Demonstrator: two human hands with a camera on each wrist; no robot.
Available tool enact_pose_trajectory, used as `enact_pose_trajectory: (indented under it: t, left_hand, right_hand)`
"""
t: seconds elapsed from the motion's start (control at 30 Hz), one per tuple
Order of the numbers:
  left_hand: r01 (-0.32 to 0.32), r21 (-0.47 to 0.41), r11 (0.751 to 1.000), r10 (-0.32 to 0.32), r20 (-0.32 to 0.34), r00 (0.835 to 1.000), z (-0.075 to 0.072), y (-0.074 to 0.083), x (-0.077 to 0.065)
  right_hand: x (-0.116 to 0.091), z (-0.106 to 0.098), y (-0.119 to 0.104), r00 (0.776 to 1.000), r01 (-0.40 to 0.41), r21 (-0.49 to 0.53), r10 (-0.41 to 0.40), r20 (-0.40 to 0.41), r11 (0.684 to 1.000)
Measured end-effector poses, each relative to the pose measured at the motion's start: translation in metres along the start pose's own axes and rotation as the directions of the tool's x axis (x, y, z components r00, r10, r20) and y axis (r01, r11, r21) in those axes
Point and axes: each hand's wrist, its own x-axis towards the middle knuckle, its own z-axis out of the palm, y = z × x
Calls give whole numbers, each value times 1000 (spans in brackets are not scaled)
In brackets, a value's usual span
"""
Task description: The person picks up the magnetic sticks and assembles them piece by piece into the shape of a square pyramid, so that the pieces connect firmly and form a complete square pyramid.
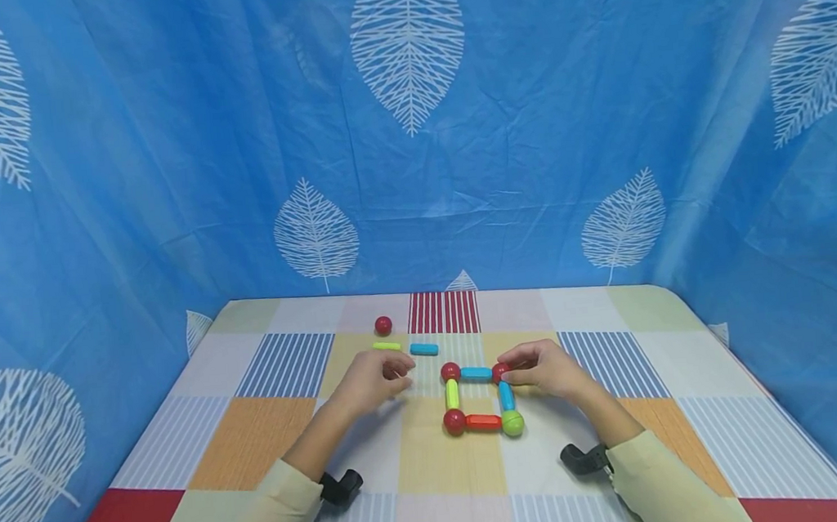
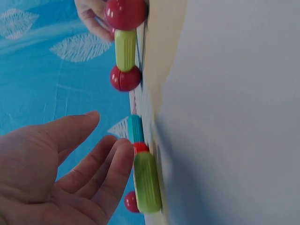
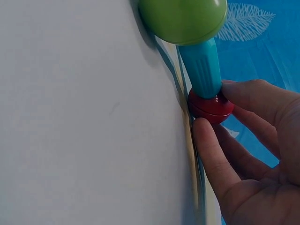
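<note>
A four-sided frame of toy rods and balls lies on the cloth. Its sides are two blue rods (image 1: 476,374), a yellow-green rod (image 1: 452,396) and a red rod (image 1: 484,423). Red balls (image 1: 454,421) form three corners, and a green ball (image 1: 512,423) the near right one. My right hand (image 1: 545,368) pinches the far right red ball (image 3: 211,110) between thumb and fingers. To the left of the frame, my left hand (image 1: 378,381) hovers with loosely bent fingers, holding nothing. Beyond it lie a loose yellow-green rod (image 2: 147,183) and a loose blue rod (image 2: 135,129).
A loose red ball (image 1: 383,325) sits farther back on the patchwork cloth (image 1: 449,463). In the left wrist view a small red piece (image 2: 140,147) shows between the loose rods, mostly hidden. Blue leaf-print curtains (image 1: 485,166) enclose the back and sides.
</note>
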Motion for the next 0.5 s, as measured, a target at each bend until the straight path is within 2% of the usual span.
enact_pose_trajectory:
  t: [0.2, 0.33, 0.5]
  left_hand:
    - [-2, 16, 1000, 3, -56, 998, -10, -11, 2]
    - [-4, 24, 1000, 5, -46, 999, -15, -18, 5]
    - [24, 44, 999, -24, -3, 1000, -20, -24, 9]
  right_hand:
    - [0, 0, 0, 1000, -10, -5, 10, -2, 1000]
    - [1, 0, 1, 1000, -14, -11, 14, -2, 1000]
    - [2, 0, 0, 1000, -13, -15, 13, 1, 1000]
